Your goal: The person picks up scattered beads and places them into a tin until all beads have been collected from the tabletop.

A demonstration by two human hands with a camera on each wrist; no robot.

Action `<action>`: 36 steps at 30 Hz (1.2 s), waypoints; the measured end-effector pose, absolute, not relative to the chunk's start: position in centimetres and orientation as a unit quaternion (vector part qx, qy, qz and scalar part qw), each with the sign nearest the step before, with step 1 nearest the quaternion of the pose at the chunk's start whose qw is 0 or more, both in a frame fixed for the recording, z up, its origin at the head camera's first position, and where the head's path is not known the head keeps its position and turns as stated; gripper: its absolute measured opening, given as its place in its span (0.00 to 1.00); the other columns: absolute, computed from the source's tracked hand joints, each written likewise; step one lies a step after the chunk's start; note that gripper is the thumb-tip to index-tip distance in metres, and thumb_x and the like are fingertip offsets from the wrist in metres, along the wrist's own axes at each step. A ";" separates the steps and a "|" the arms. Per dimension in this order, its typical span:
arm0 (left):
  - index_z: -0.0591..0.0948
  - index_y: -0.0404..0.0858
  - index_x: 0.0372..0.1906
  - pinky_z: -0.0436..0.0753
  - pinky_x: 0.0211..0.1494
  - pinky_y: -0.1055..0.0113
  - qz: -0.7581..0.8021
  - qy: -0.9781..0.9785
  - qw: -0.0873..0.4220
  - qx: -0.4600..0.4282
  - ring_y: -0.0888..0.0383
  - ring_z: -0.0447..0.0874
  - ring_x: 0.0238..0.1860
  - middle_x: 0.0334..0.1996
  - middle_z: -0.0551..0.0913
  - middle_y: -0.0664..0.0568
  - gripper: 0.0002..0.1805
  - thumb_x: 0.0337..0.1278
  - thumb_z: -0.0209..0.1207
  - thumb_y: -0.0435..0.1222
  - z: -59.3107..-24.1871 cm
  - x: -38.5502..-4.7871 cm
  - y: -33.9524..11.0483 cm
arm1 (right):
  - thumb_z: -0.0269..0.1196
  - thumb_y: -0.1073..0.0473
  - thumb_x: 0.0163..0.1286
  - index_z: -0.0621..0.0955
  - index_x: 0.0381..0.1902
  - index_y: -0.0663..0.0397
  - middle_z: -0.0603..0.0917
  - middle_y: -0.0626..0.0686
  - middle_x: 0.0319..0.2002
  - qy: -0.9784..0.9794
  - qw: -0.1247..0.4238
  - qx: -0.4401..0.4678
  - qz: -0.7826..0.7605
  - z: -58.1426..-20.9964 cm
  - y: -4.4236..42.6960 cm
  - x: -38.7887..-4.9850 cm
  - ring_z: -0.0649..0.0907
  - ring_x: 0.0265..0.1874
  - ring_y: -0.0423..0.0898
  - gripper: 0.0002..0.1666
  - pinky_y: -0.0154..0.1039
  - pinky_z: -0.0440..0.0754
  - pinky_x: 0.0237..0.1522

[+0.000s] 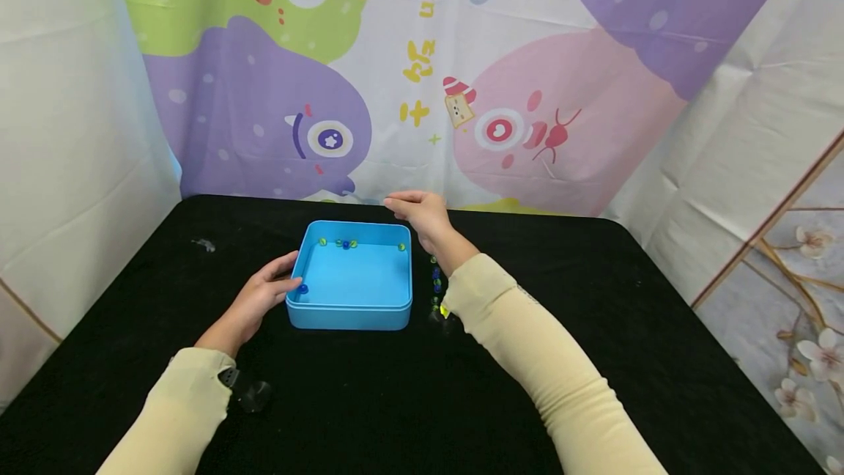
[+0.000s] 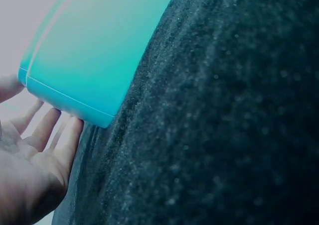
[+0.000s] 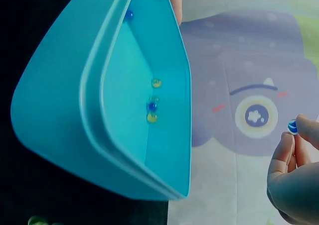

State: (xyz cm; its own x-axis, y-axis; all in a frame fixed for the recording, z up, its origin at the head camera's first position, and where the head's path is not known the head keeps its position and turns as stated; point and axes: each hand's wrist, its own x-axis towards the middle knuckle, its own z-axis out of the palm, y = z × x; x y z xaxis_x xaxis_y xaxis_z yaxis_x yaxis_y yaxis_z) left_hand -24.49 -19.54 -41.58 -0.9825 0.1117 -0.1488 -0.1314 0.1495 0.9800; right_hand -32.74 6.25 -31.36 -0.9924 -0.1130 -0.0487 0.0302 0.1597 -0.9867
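Note:
A light blue square box [image 1: 349,317] sits on the black cloth, with several green-yellow and blue marbles [image 1: 346,245] inside along its far wall. Another blue marble [image 1: 303,289] lies in its near left corner. My left hand [image 1: 264,292] holds the box's left wall, thumb at the rim and fingers against the outside; those fingers [image 2: 45,130] show in the left wrist view. Above the box's far right corner, my right hand [image 1: 425,218] pinches a blue-and-white marble [image 3: 292,127] between thumb and fingertips. From the head, that marble is hidden.
Several marbles [image 1: 437,281] form a row right of the box, partly behind the right sleeve. Close to the row's near end is a bright yellow piece [image 1: 445,310]. A dark, glossy object [image 1: 255,396] lies near the left wrist. A printed curtain [image 1: 409,94] hangs behind the table.

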 end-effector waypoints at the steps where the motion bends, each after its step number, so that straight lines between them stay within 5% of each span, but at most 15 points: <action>1: 0.48 0.40 0.73 0.55 0.67 0.44 0.652 0.752 0.093 -0.007 0.40 0.48 0.69 0.72 0.46 0.40 0.34 0.68 0.47 0.37 -41.6 -24.5 -19.5 | 0.67 0.56 0.60 0.84 0.45 0.56 0.80 0.50 0.49 0.760 0.057 -0.030 -0.646 -31.3 6.0 -32.6 0.79 0.47 0.52 0.15 0.44 0.72 0.56; 19: 0.48 0.40 0.73 0.54 0.67 0.44 0.651 0.753 0.093 -0.007 0.40 0.48 0.69 0.72 0.46 0.40 0.34 0.68 0.47 0.37 -41.6 -24.5 -19.5 | 0.68 0.56 0.58 0.85 0.42 0.54 0.80 0.48 0.46 0.751 0.067 -0.029 -0.656 -31.1 3.6 -31.8 0.80 0.41 0.47 0.14 0.43 0.73 0.54; 36: 0.48 0.40 0.73 0.54 0.67 0.44 0.650 0.754 0.096 -0.007 0.40 0.48 0.69 0.72 0.46 0.40 0.34 0.68 0.47 0.38 -41.4 -24.4 -19.5 | 0.67 0.55 0.59 0.84 0.43 0.56 0.80 0.50 0.48 0.756 0.049 -0.013 -0.652 -31.8 6.1 -31.9 0.79 0.45 0.52 0.16 0.43 0.73 0.55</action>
